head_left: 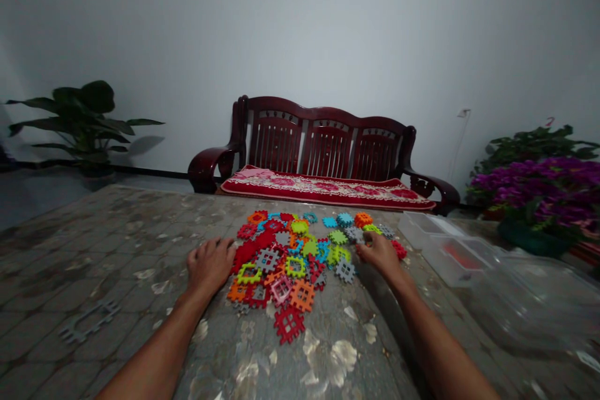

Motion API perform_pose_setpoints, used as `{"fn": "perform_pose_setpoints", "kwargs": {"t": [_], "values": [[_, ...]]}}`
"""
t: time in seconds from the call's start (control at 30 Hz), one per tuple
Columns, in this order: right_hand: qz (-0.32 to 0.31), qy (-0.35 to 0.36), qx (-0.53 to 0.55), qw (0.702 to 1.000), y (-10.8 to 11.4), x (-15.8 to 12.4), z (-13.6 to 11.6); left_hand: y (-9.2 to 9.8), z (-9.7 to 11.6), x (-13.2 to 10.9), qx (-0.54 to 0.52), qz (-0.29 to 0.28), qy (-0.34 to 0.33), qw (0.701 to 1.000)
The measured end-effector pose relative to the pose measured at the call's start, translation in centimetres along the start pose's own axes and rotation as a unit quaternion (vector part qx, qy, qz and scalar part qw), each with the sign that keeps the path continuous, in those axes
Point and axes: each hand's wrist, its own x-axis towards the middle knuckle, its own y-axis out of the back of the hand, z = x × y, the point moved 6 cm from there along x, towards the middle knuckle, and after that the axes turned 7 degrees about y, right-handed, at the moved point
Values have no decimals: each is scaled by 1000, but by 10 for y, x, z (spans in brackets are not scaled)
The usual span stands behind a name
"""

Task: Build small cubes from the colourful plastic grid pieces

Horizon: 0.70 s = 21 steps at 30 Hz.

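Interlocking plastic building tiles in red, orange, green, blue, grey and pink lie in a loose pile [281, 256] in the middle of the table. My left hand [210, 264] rests on the tabletop at the pile's left edge, its fingers loosely spread beside a solid red tile [248, 253]. At the right, my right hand [380, 254] has its fingers pinched together; what they hold, if anything, is hidden. Just beyond those fingers is a grey stack of tiles [354, 234], with a blue stack [345, 219] and an orange stack [363, 219] farther back.
A clear plastic box [450, 256] with something red inside stands to the right, with a transparent lid [539, 300] nearer me. A grey toothed frame [89, 322] lies at the left. Beyond the patterned table [140, 231] is a wooden bench [323, 137]. Purple flowers [548, 194] stand at far right.
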Motion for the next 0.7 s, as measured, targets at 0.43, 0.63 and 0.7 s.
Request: {"fn": "perform_pose_setpoints", "kwargs": {"t": [0.43, 0.63, 0.7], "values": [[-44, -22, -122, 991, 0, 30, -12, 5, 2, -2, 11, -18, 3, 1000], [-51, -16, -121, 991, -4, 35, -11, 5, 2, -3, 4, -13, 2, 1000], [-53, -22, -117, 991, -5, 36, -10, 5, 2, -3, 2, -9, 1, 1000]]}}
